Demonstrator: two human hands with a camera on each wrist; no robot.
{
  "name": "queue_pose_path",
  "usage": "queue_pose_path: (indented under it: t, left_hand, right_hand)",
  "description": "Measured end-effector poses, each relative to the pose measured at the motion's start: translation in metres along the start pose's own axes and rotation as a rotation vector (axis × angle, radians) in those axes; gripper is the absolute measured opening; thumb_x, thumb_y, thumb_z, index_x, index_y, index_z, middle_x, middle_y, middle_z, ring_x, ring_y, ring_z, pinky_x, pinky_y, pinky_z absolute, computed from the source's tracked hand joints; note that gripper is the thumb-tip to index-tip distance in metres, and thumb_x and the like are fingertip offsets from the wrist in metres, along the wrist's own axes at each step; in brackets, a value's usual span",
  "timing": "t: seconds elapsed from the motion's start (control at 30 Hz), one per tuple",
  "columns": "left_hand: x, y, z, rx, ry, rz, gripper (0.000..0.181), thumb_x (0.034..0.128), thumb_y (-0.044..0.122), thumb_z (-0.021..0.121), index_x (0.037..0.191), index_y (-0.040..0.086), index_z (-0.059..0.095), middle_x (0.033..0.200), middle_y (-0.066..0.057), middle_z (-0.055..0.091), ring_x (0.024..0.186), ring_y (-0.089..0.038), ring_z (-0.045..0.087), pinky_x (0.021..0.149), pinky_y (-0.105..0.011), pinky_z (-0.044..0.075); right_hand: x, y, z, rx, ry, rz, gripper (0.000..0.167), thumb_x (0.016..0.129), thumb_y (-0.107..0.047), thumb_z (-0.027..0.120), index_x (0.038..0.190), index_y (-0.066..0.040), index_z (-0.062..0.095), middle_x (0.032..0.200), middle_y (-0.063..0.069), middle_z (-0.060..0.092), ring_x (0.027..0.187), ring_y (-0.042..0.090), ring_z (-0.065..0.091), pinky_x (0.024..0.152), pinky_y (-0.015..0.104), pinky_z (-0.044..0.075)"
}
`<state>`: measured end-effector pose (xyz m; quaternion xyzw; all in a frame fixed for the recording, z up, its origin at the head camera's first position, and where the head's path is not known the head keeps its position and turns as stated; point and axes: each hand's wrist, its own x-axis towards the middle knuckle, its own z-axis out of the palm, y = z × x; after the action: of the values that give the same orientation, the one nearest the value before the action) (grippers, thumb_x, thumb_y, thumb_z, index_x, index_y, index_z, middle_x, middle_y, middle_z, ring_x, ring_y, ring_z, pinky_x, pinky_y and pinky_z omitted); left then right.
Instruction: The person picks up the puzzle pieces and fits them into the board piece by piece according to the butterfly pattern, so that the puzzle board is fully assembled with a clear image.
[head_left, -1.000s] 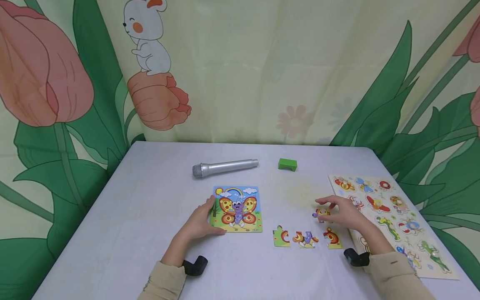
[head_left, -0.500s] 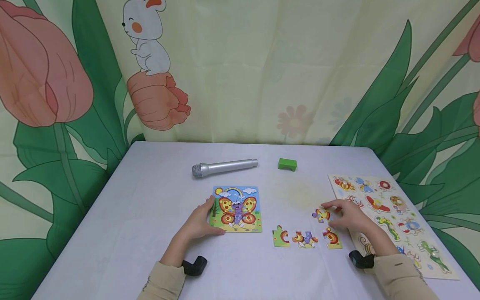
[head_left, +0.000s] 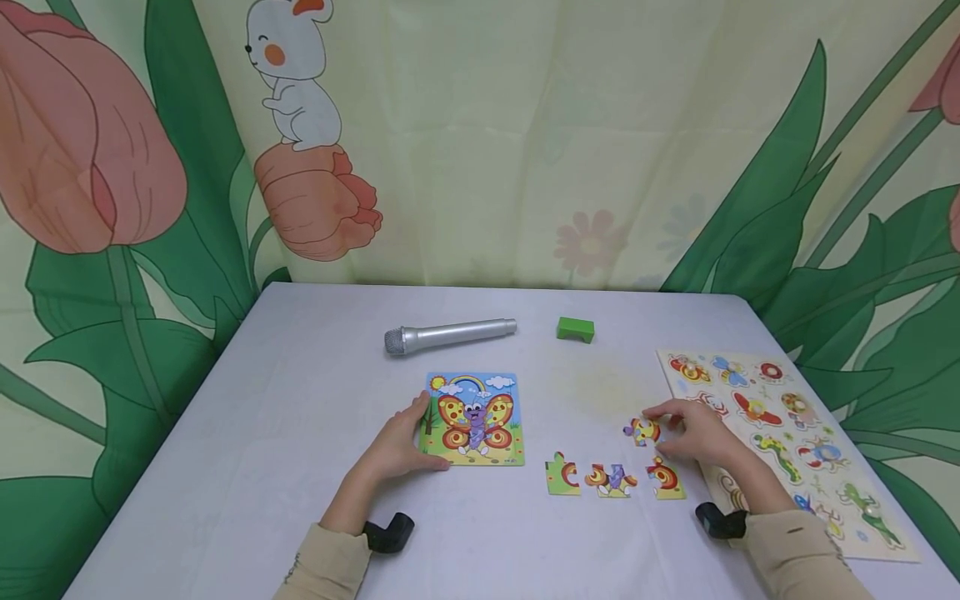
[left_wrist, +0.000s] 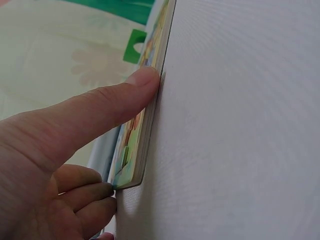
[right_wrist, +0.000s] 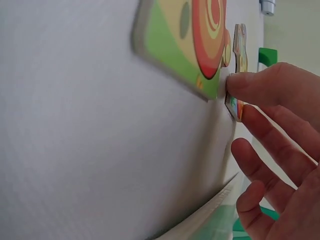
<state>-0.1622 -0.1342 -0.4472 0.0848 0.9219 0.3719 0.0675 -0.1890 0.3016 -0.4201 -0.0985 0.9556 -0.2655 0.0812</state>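
My left hand point(head_left: 397, 442) holds a butterfly puzzle board point(head_left: 480, 417) at its left side, fingers along the left edge and thumb at the near edge. In the left wrist view the thumb lies against the side of the board point(left_wrist: 141, 145). With thumb and fingers, my right hand point(head_left: 701, 433) pinches the right side of a jigsaw piece point(head_left: 642, 431) that appears to lie on the table. Nearer me lie three more jigsaw pieces: a green-edged one point(head_left: 561, 475), one with purple point(head_left: 611, 479) and a red-spiral one point(head_left: 664, 478).
A silver microphone point(head_left: 450, 335) lies behind the board, with a green block point(head_left: 575, 329) to its right. At the right, a large sheet of insect pictures point(head_left: 780, 450) lies partly under my right forearm. A white cloth covers the table point(head_left: 247, 433).
My right hand has drawn slightly right, from over the jigsaw piece to its right side, and uncovered more of it. The left hand and the board have stayed put.
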Motion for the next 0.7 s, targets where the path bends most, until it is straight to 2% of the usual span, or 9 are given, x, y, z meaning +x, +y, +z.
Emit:
queue_pose_path:
  t: [0.13, 0.43, 0.7]
  left_hand:
    - [0.000, 0.000, 0.000, 0.002, 0.003, 0.005, 0.107, 0.0598, 0.030, 0.086, 0.142, -0.004, 0.025, 0.145, -0.020, 0.027, 0.134, -0.034, 0.023, 0.110, -0.047, 0.016]
    - [-0.001, 0.002, -0.001, 0.000, 0.001, -0.003, 0.106, 0.0604, 0.029, 0.085, 0.142, -0.003, 0.025, 0.145, -0.020, 0.027, 0.134, -0.034, 0.023, 0.109, -0.048, 0.017]
    - [0.000, 0.000, -0.001, -0.005, 0.002, 0.001, 0.107, 0.0600, 0.030, 0.086, 0.142, -0.003, 0.025, 0.146, -0.020, 0.027, 0.134, -0.034, 0.023, 0.110, -0.047, 0.017]
  right_hand:
    - [0.000, -0.004, 0.001, 0.006, 0.008, 0.013, 0.046, 0.069, -0.009, 0.078, 0.113, -0.007, 0.065, 0.097, 0.008, 0.059, 0.083, 0.022, 0.047, 0.061, 0.028, 0.045]
    - [0.005, -0.017, 0.002, -0.010, 0.007, -0.019, 0.044, 0.070, -0.009, 0.075, 0.113, -0.007, 0.064, 0.106, 0.010, 0.060, 0.084, 0.022, 0.049, 0.059, 0.027, 0.046]
    - [0.018, -0.034, 0.007, 0.026, 0.003, -0.151, 0.044, 0.070, -0.006, 0.076, 0.112, -0.003, 0.064, 0.105, 0.010, 0.062, 0.084, 0.021, 0.050, 0.059, 0.024, 0.046]
